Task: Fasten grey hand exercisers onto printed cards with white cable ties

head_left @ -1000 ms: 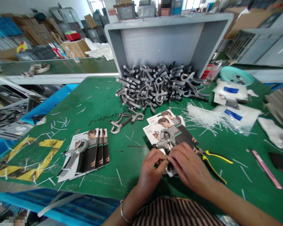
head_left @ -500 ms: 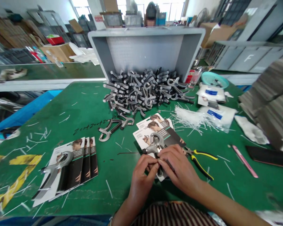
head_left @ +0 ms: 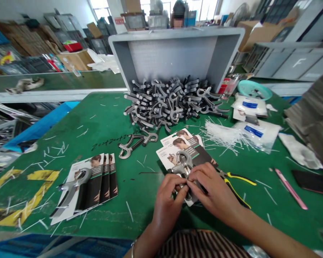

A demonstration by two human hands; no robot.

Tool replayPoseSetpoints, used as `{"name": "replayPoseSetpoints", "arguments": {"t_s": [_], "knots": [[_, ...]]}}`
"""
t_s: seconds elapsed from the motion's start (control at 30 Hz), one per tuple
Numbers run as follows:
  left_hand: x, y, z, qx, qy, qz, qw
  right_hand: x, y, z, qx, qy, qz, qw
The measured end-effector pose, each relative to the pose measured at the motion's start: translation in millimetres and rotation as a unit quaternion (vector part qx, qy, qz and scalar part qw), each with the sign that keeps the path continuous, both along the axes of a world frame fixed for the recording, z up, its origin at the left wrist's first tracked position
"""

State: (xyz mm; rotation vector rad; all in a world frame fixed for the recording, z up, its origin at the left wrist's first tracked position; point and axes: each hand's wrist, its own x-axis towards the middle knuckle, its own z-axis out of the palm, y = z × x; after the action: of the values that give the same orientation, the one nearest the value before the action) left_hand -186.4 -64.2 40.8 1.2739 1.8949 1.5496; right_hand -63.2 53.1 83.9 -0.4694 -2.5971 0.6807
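Observation:
My left hand (head_left: 168, 197) and my right hand (head_left: 215, 188) meet over a grey and black hand grip strengthener (head_left: 183, 162), which lies on a printed backing card (head_left: 165, 154). Both hands are closed, thumbs and forefingers pinched together at the grip's handles. Whatever sits between the fingertips is too small to make out, and my fingers cover the lower part of the grip. More cards lie beneath and behind this one. Cutting pliers with yellow and black handles (head_left: 240, 176) rest just right of my right hand.
A heap of hand grips (head_left: 172, 102) spills from a tipped grey crate (head_left: 169, 53). Loose grips (head_left: 127, 149) lie mid-table. Cards with a grip on top (head_left: 97, 188) are at left. White cable ties (head_left: 223, 136), plastic bags (head_left: 254, 134), a pink cutter (head_left: 290, 188) and a phone (head_left: 312, 182) are right.
The camera has turned slightly left, so the scene sits further right in view. My hands stay pinched together over the same grip, with only slight finger movement.

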Motion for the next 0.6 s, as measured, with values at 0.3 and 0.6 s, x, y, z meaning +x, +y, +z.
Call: {"name": "replayPoseSetpoints", "arguments": {"t_s": [0.3,0.6], "knots": [[7,10,6.6,0.038,-0.011,0.023,0.999,1,-7,8.0,0.028,-0.029,0.021,0.999],[12,10,10.7,0.02,0.041,0.017,0.999,-1,-12,5.1,0.054,0.026,0.05,0.997]]}}
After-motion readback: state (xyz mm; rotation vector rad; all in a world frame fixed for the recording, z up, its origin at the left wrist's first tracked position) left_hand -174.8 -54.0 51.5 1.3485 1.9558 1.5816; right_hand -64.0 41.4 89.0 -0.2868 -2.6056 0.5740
